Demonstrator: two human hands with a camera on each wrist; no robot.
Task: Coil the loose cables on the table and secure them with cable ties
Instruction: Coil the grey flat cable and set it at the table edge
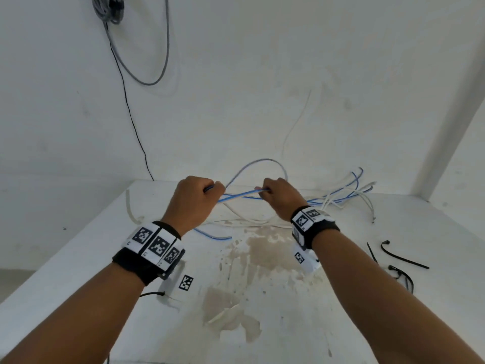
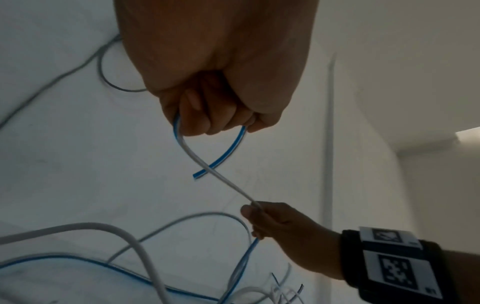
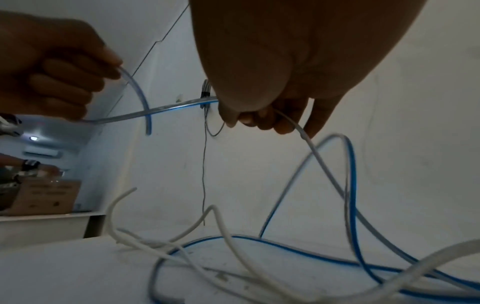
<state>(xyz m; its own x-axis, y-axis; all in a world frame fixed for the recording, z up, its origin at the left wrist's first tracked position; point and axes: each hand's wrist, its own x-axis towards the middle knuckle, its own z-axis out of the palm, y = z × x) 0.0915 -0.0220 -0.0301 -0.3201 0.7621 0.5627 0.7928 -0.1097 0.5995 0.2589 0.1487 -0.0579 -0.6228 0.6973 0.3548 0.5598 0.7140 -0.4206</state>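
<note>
A flat blue-and-white cable [image 1: 237, 197] is stretched between my two hands above the white table [image 1: 288, 298]. My left hand [image 1: 195, 199] grips it in a fist near its cut end [image 2: 198, 175], which curls out below the fingers [image 2: 197, 115]. My right hand [image 1: 277, 197] pinches the same cable [image 3: 182, 106] a short way along. From there it arches up in a loop [image 1: 259, 164] and trails into a tangle of blue and white cables [image 1: 341, 195] at the back right. Black cable ties [image 1: 401, 258] lie on the table at the right.
White cables [image 1: 236, 222] lie under my hands. A white wall stands close behind the table, with a grey cable loop [image 1: 152, 74] and a thin black wire [image 1: 131, 114] hanging down it. The table's paint is worn in the middle [image 1: 262, 248].
</note>
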